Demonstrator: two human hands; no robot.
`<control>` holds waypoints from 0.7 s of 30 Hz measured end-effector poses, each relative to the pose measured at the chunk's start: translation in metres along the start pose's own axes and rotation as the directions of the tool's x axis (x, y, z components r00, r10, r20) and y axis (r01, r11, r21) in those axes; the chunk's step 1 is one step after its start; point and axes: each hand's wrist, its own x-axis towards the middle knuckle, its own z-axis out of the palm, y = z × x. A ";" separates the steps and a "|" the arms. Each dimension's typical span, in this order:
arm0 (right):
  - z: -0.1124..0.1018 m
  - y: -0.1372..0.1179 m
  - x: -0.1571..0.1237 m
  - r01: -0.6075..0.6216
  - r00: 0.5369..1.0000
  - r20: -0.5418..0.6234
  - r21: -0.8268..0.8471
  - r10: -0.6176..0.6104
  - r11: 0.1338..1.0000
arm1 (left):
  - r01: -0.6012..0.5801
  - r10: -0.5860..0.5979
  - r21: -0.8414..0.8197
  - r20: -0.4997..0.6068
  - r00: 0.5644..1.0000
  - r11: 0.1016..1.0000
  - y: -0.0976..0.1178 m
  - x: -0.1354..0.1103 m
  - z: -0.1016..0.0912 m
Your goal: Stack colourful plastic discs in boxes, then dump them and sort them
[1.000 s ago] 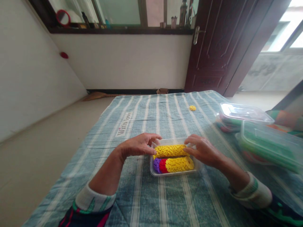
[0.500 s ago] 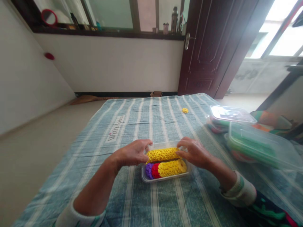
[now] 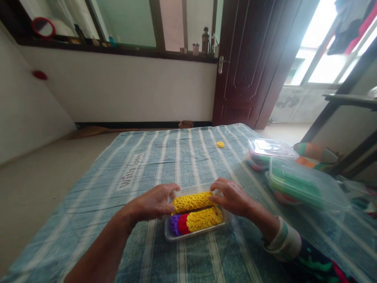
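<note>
A clear plastic tray point(image 3: 168, 234) lies on a blue striped cloth point(image 3: 176, 157). It holds two rows of ridged discs stacked edge to edge. The far yellow row point(image 3: 192, 201) is pinched between my left hand point(image 3: 153, 203) at its left end and my right hand point(image 3: 231, 196) at its right end; both hands have curled fingers. The near row point(image 3: 203, 218) is mostly yellow, with red and purple discs point(image 3: 178, 225) at its left end.
One loose yellow disc point(image 3: 220, 144) lies far out on the cloth. Two lidded clear containers point(image 3: 297, 182) with coloured contents stand at the right. A dark wooden door point(image 3: 250, 67) and a window sill with bottles are behind.
The view has swung right and up, so tray and hands sit lower and further left in the picture. My hands keep the same grip on the far yellow row.
</note>
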 end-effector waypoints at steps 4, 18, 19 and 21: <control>0.002 0.003 -0.002 0.002 1.000 -0.004 0.033 -0.002 0.999 | 0.007 -0.005 -0.041 0.045 0.999 0.999 -0.001 -0.003 0.000; -0.001 -0.016 -0.012 0.057 0.980 -0.176 -0.183 -0.090 0.981 | 0.022 0.009 -0.403 0.074 0.997 0.915 -0.026 0.003 -0.010; -0.002 -0.022 -0.013 0.068 0.979 -0.175 -0.204 -0.105 0.977 | 0.000 0.027 -0.444 0.053 0.998 0.896 -0.030 0.005 -0.009; -0.003 -0.035 -0.012 0.098 0.977 -0.161 -0.229 -0.137 0.969 | -0.055 0.055 -0.538 -0.015 0.998 0.841 -0.038 0.011 -0.006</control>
